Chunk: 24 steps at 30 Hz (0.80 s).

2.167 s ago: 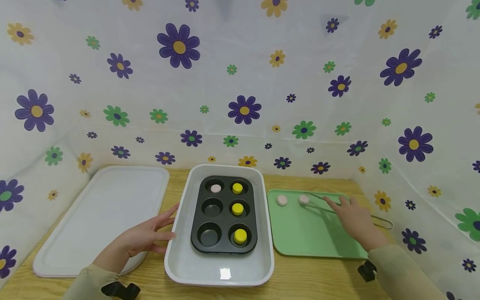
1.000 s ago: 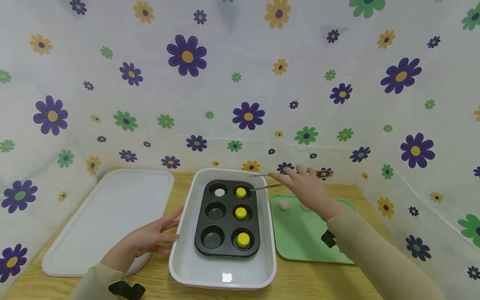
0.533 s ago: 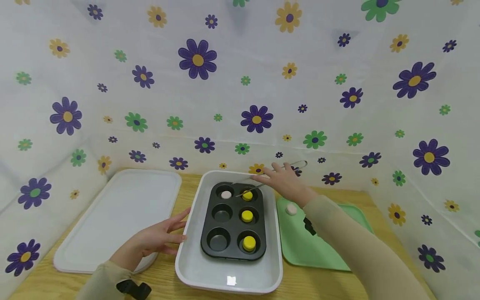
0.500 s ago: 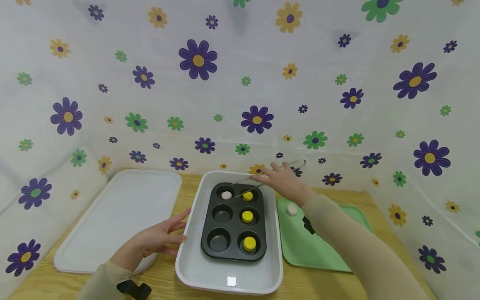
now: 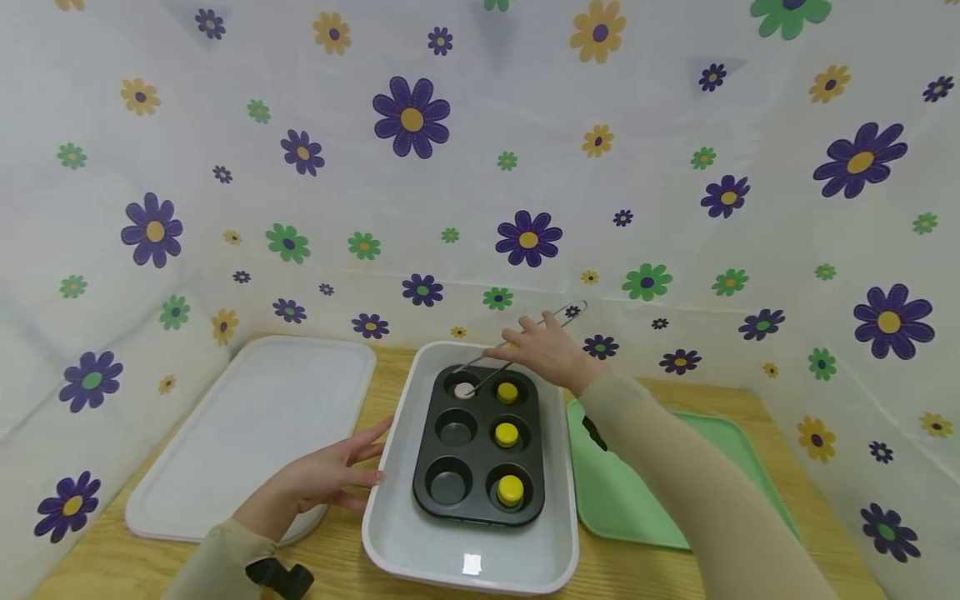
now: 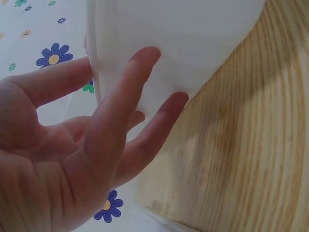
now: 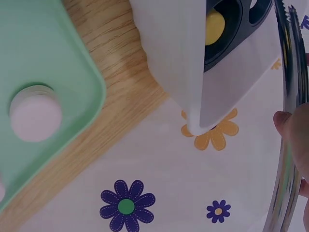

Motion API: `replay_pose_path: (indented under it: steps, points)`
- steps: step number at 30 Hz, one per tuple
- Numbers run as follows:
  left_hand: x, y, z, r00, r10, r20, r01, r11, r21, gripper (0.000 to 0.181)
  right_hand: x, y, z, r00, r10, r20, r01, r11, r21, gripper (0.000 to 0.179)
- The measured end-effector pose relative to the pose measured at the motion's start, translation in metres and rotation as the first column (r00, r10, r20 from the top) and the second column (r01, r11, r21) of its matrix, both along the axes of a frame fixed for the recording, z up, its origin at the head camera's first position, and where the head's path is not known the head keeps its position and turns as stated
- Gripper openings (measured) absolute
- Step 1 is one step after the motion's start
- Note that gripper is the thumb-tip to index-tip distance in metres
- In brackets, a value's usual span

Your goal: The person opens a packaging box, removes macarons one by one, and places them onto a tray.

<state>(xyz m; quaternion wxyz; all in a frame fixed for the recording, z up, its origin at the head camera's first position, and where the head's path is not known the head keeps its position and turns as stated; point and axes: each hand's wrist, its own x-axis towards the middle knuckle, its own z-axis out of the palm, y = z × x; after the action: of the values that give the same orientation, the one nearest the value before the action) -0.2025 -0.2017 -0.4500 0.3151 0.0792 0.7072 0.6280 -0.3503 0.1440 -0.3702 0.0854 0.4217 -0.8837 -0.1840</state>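
Head view: the pink disc (image 5: 461, 388), in the muffin pan (image 5: 481, 458), lies left of the nearer right hand (image 5: 551, 350), which grips tongs (image 7: 295, 72) slanting toward it; the left hand (image 5: 333, 477), fingers spread, touches the white basin (image 5: 420, 546).

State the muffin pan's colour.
The muffin pan is dark grey, clearest in the head view.
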Motion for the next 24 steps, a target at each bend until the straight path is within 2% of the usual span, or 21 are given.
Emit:
replay_pose_path:
  steps: [7,15,19,24]
  points:
    - [-0.001,0.001,0.001,1.000,0.001,-0.005,-0.001,1.000,-0.007,0.092,-0.006,-0.007,-0.002,1.000,-0.007,-0.030,0.010,0.997,0.071,0.072]
    - [-0.003,-0.004,-0.003,1.000,-0.029,-0.011,0.029,0.999,0.033,0.091,-0.012,-0.022,-0.002,0.998,-0.044,-0.053,0.051,0.990,0.130,0.067]
    - [-0.003,-0.005,-0.004,1.000,-0.026,-0.007,0.027,0.999,0.036,0.091,-0.014,-0.029,-0.003,0.997,-0.069,-0.040,0.074,0.984,0.163,0.066]
    - [-0.002,-0.005,-0.005,1.000,-0.022,-0.002,0.022,0.999,0.035,0.091,-0.015,-0.029,-0.007,0.996,-0.089,0.018,0.085,0.985,0.151,0.065]
